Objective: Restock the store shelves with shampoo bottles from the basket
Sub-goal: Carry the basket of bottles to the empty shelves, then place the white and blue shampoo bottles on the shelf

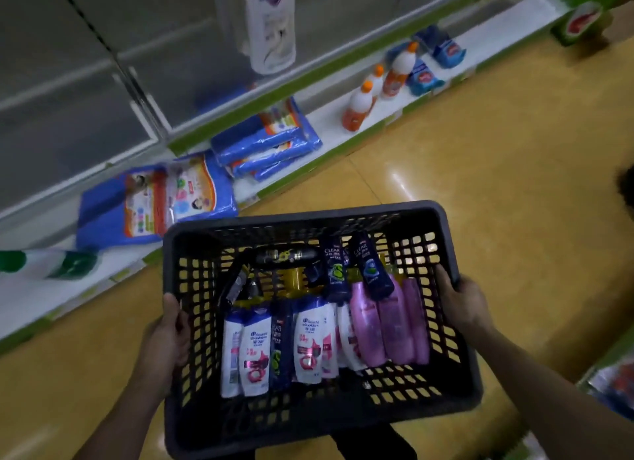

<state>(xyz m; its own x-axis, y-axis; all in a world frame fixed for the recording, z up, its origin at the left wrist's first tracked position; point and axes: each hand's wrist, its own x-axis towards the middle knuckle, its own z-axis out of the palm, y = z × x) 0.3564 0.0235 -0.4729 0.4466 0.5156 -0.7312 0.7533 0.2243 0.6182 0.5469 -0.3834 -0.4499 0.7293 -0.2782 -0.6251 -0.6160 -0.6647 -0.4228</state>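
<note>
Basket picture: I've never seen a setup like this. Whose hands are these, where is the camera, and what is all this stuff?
There is no machine here. A person wears one camera on the head, and it looks down at their own two hands. The left hand and right hand hold a dark basket by its side rims, above a yellow floor. Inside it lie shampoo bottles: white bottles, pink bottles and dark bottles. Beyond the basket, a low shelf carries blue packs and orange-capped bottles.
</note>
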